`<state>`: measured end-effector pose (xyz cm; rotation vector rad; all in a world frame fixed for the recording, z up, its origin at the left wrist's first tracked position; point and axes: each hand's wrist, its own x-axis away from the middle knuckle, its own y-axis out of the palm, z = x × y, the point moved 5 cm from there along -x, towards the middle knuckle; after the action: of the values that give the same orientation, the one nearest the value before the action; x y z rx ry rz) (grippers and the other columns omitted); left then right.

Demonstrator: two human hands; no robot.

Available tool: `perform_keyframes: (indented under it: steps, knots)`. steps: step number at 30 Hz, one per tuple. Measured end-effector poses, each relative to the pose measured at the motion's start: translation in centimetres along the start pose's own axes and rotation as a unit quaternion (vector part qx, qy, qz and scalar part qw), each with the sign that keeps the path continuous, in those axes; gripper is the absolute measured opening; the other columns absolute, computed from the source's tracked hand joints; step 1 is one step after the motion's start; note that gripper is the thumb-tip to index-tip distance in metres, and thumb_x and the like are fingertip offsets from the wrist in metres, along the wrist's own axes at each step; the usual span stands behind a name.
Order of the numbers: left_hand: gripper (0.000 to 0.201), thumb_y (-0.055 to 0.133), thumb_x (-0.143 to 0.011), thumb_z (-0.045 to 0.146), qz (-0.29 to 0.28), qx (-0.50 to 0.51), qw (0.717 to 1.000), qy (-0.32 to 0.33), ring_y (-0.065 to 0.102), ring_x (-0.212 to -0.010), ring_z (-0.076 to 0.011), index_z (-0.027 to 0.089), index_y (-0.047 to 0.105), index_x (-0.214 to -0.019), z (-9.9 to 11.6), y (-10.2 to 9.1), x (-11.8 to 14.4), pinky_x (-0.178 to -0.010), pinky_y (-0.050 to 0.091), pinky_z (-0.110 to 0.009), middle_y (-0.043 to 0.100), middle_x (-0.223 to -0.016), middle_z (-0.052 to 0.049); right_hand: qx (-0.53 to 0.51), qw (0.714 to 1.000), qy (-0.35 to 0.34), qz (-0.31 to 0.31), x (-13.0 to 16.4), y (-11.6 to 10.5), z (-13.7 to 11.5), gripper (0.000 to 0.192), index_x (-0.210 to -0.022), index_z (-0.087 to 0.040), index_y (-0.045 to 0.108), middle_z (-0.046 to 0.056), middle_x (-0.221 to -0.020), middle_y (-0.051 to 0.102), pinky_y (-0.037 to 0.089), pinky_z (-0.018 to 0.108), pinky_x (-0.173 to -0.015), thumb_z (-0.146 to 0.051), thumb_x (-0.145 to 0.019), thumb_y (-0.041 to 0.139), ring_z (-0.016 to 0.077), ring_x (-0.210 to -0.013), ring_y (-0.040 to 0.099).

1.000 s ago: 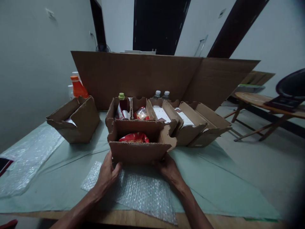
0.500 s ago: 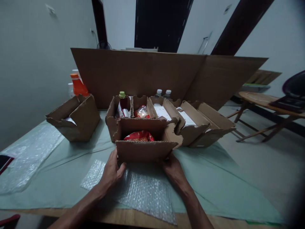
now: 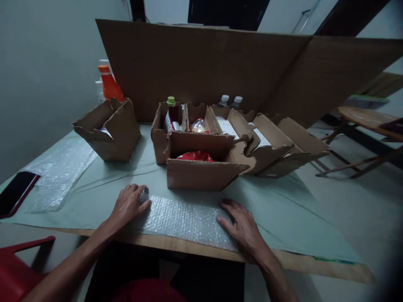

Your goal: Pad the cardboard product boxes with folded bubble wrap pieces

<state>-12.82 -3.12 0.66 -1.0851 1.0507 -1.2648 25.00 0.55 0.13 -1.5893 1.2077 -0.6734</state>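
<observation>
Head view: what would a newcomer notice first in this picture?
First, the two hands: the left hand and the right hand lie on a bubble wrap sheet at the near table edge. Just behind the sheet stands an open carton with a red packet inside. Behind that is a row of more cartons, a tall cardboard wall and, far left, an orange bottle.

Wooden table [image 3: 315,263], green sheet [image 3: 292,218], bubble wrap [image 3: 185,218], open cardboard boxes [image 3: 201,176], phone [image 3: 15,193]

Clear bubble wrap [image 3: 185,218], brown boxes [image 3: 201,172]
</observation>
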Motion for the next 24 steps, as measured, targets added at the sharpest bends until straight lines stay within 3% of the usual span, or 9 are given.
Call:
perform_keyframes:
  steps: [4, 7, 10, 14, 19, 24]
  knots:
    - [0.029, 0.055, -0.087, 0.037, -0.035, 0.0, 0.999, 0.004, 0.06, -0.099, -0.0304, 0.018, 0.071, -0.1, 0.6, 0.0, -0.4, -0.088, 0.046, -0.04, 0.068, -0.097, -0.011, 0.002, 1.0, -0.009, -0.004, 0.7, 1.0, -2.4, 0.014, -0.092, -0.022, 0.07, 0.012, -0.132, 0.065, 0.047, 0.048, -0.097, -0.031, -0.085, 0.062, 0.0315, -0.119, 0.06]
    - [0.026, 0.052, -0.086, 0.036, -0.041, 0.021, 0.999, 0.019, 0.061, -0.096, -0.029, 0.019, 0.07, -0.092, 0.3, 0.4, -0.5, -0.086, 0.046, -0.039, 0.068, -0.096, -0.011, -0.048, 0.999, 0.014, 0.022, 0.9, 0.3, -2.3, 0.014, -0.093, -0.022, 0.068, 0.012, -0.127, 0.067, 0.047, 0.047, -0.098, -0.03, -0.084, 0.06, 0.0298, -0.117, 0.061]
    - [0.032, 0.051, -0.084, 0.041, -0.028, 0.089, 0.995, 0.027, 0.063, -0.099, -0.0284, 0.019, 0.069, -0.098, -0.1, 0.7, -0.8, -0.088, 0.047, -0.038, 0.07, -0.104, -0.011, -0.118, 0.986, 0.069, 0.091, -0.6, -2.4, 0.2, 0.034, -0.112, -0.021, 0.065, 0.013, -0.124, 0.068, 0.048, 0.045, -0.098, -0.039, -0.083, 0.061, 0.0288, -0.115, 0.063]
    - [0.056, 0.05, -0.081, 0.053, -0.051, 0.171, 0.983, -0.039, 0.068, -0.1, -0.0286, 0.018, 0.062, -0.124, -1.2, 0.7, -1.0, -0.086, 0.051, -0.037, 0.072, -0.11, -0.011, -0.134, 0.972, 0.118, 0.154, -5.8, -6.8, 5.0, 0.048, -0.124, -0.018, 0.06, 0.014, -0.118, 0.07, 0.052, 0.042, -0.09, -0.044, -0.084, 0.057, 0.0274, -0.107, 0.066]
    - [0.073, 0.05, -0.076, 0.061, -0.034, 0.162, 0.982, -0.095, 0.069, -0.088, -0.029, 0.016, 0.057, -0.134, -3.2, 0.1, -0.3, -0.075, 0.051, -0.035, 0.073, -0.101, -0.01, -0.129, 0.971, 0.112, 0.168, -11.8, -8.5, 7.3, 0.035, -0.104, -0.018, 0.069, 0.011, -0.106, 0.074, 0.05, 0.04, -0.089, -0.037, -0.077, 0.058, 0.0261, -0.098, 0.066]
    - [0.085, 0.045, -0.075, 0.068, -0.045, 0.188, 0.975, -0.114, 0.066, -0.071, -0.0243, 0.011, 0.051, -0.137, -5.1, 0.1, 1.0, -0.068, 0.05, -0.033, 0.07, -0.092, -0.007, -0.126, 0.966, 0.127, 0.187, -10.2, -8.6, 9.3, 0.03, -0.091, -0.021, 0.072, 0.007, -0.095, 0.075, 0.051, 0.037, -0.085, -0.042, -0.073, 0.062, 0.0234, -0.088, 0.067]
